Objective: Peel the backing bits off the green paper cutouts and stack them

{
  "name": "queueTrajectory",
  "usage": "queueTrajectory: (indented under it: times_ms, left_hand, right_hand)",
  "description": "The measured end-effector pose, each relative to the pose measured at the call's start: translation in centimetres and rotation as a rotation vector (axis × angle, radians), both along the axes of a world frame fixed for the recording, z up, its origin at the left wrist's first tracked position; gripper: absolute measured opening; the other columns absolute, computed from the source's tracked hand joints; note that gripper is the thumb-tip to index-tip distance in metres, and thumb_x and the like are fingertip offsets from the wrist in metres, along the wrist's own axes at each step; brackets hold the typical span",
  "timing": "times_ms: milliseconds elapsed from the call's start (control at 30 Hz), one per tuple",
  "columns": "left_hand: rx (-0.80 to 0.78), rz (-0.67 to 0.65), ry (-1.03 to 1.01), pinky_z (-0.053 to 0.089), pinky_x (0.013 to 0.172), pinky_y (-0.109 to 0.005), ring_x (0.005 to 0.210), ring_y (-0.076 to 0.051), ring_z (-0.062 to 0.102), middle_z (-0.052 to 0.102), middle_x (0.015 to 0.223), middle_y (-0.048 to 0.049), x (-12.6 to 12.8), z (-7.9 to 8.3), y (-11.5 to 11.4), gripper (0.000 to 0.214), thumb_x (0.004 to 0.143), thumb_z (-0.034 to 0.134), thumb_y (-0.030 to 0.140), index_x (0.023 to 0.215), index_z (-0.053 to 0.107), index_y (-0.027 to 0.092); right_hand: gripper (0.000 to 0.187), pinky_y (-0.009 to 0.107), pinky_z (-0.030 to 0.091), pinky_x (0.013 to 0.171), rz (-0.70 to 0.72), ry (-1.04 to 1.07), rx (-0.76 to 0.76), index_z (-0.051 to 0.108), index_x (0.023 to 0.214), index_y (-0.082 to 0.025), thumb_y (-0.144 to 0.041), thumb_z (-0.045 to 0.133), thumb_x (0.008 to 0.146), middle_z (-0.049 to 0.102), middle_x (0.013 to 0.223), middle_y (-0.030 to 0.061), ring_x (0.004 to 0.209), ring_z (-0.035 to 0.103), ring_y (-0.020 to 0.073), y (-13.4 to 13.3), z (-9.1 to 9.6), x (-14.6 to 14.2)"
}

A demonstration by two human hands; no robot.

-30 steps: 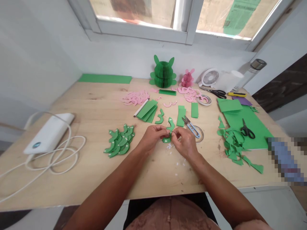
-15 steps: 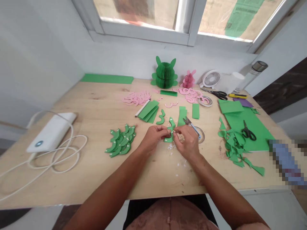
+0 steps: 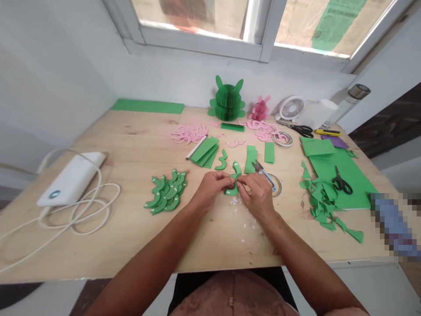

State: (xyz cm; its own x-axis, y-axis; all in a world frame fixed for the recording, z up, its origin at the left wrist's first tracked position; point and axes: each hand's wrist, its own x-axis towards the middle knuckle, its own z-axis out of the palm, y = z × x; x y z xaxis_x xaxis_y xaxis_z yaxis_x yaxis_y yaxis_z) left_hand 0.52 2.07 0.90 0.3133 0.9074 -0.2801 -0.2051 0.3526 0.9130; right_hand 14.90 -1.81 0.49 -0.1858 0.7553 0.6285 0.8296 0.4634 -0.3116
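Note:
A wavy green paper cutout [image 3: 237, 170] with small white tape pieces near its ends lies in front of me. My left hand [image 3: 212, 188] pinches its left edge between thumb and fingers. The fingertips of my right hand [image 3: 258, 192] are pressed together at the cutout's middle; whatever they hold is hidden. Just beyond lies a similar green cutout [image 3: 221, 160]. Small white scraps [image 3: 234, 201] are scattered below my hands. Under and beside my right hand are small snips with a blue handle [image 3: 269, 179] and a tape roll [image 3: 279, 186].
A pile of taped green cutouts [image 3: 167, 193] lies left of my arms. Green scraps [image 3: 324, 202] and black scissors [image 3: 342, 181] are at right. Pink cutouts [image 3: 189, 133], a green honeycomb paper figure [image 3: 228, 103] and a fan [image 3: 291, 108] stand farther back. A white power bank [image 3: 72, 177] trails cables.
My right fingertips have moved slightly left onto the middle of the cutout. The small white bit seen at them before is now out of sight. My left hand keeps its hold.

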Motion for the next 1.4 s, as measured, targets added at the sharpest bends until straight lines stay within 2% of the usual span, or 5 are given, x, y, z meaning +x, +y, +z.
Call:
queueTrajectory:
  times_ms: [333, 500, 933, 1200, 1400]
  left_hand:
    - [-0.005, 0.014, -0.026, 0.034, 0.053, -0.023, 0.052, -0.009, 0.047, 0.055, 0.05, 0.0019, 0.09, -0.07, 0.04, 0.017, 0.057, 0.072, 0.025, 0.054, 0.06, 0.013]
    - [0.02, 0.06, 0.005, 0.034, 0.054, -0.022, 0.053, -0.009, 0.048, 0.056, 0.051, 0.002, 0.19, 0.01, -0.06, 0.016, 0.057, 0.071, 0.025, 0.054, 0.06, 0.014]
    - [0.071, 0.129, 0.049, 0.039, 0.056, -0.023, 0.053, -0.01, 0.051, 0.057, 0.052, 0.0019, 0.74, 0.05, -0.44, 0.016, 0.054, 0.072, 0.026, 0.054, 0.061, 0.014]
    - [0.099, 0.105, 0.087, 0.042, 0.055, -0.024, 0.054, -0.012, 0.051, 0.059, 0.053, 0.0007, 0.79, -0.25, -0.47, 0.017, 0.052, 0.073, 0.026, 0.054, 0.061, 0.015]
    - [0.064, 0.098, 0.059, 0.04, 0.056, -0.023, 0.053, -0.01, 0.051, 0.057, 0.052, 0.0026, 0.7, 0.13, -0.52, 0.015, 0.055, 0.072, 0.025, 0.054, 0.061, 0.014]
  right_hand:
    - [0.009, 0.032, 0.04, 0.068, -0.04, 0.062, 0.033, 0.06, 0.082, -0.018, -0.016, 0.052, 0.084, 0.065, 0.075, 0.0055, 0.074, 0.057, 0.0193, -0.13, 0.22, -0.11]
    - [0.009, 0.032, 0.039, 0.067, -0.004, 0.0, 0.036, 0.06, 0.08, -0.019, -0.019, 0.052, 0.084, 0.065, 0.074, 0.0049, 0.073, 0.056, 0.0189, -0.15, 0.22, -0.09]
    - [0.015, 0.033, 0.034, 0.064, -0.075, -0.125, 0.074, 0.058, 0.072, -0.019, -0.018, 0.051, 0.085, 0.059, 0.067, 0.0045, 0.069, 0.049, 0.0189, -0.31, 0.45, -0.49]
    - [0.016, 0.033, 0.035, 0.064, -0.098, -0.086, 0.037, 0.053, 0.068, -0.02, -0.015, 0.049, 0.082, 0.056, 0.064, 0.0044, 0.067, 0.048, 0.0196, -0.13, -0.07, -0.64]
    - [0.012, 0.032, 0.037, 0.064, -0.091, 0.05, -0.011, 0.052, 0.069, -0.02, -0.015, 0.05, 0.081, 0.056, 0.065, 0.003, 0.067, 0.049, 0.0186, -0.04, -0.37, -0.61]
